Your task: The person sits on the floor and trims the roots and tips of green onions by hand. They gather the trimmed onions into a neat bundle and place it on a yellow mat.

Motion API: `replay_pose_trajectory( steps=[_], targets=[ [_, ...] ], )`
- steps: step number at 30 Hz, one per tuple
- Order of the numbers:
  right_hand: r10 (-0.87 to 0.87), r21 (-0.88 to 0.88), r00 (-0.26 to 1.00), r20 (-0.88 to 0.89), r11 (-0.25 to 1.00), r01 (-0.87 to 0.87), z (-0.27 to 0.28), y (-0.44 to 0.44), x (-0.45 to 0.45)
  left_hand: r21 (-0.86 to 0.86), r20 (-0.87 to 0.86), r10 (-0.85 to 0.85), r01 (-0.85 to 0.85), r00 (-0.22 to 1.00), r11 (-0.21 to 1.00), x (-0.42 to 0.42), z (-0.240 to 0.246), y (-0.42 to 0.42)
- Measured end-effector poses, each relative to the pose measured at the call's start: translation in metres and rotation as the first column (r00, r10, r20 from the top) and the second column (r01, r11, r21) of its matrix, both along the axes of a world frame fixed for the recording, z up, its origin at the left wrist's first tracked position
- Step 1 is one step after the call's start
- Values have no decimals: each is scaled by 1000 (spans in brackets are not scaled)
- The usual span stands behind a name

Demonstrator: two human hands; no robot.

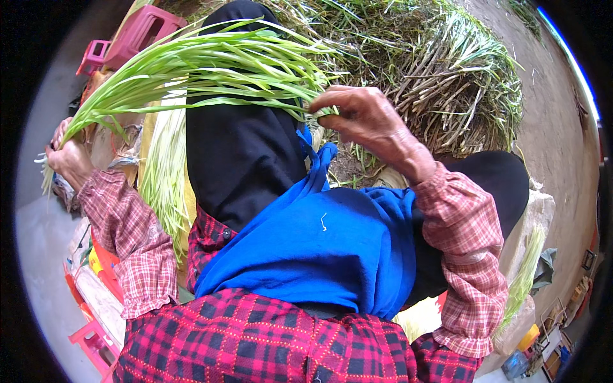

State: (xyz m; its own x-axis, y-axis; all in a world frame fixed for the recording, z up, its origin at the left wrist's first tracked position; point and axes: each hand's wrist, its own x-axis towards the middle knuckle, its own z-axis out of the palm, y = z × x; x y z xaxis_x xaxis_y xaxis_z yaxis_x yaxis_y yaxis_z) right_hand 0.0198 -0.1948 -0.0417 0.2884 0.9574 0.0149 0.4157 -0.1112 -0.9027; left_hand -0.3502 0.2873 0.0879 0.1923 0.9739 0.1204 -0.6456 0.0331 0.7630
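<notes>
At the far left, my left hand is closed around the pale base of a bunch of long, flat green leaves that look like chives. White stem ends stick out below that fist. The leaves arch to the right above my black-trousered knee. My right hand is at the leaf tips, its thumb and forefinger curled towards each other. A few tips lie at these fingers; whether they are pinched is unclear. Another pale green bunch lies beside my left leg, partly behind my left sleeve.
A heap of uncleaned stalks with brown, soiled stems lies on the ground ahead. Pink plastic stools stand at the upper left. More pale leaves rest at my right side. A blue apron covers my lap.
</notes>
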Motion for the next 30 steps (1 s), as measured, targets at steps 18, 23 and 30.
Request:
replay_pose_trajectory(
  steps=[18, 23, 30],
  targets=[
    [-25, 180, 884, 466, 981, -68, -23, 24, -17, 142, 219, -365, 341, 905, 929, 25, 16, -39],
    [80, 66, 839, 538, 988, -137, -29, 9, 4, 83, 74, -134, 127, 988, 988, 40, 20, -39],
    [-110, -263, 919, 378, 939, 220, -23, -4, 51, 13, 102, -381, 381, 919, 924, 17, 12, -21]
  ],
)
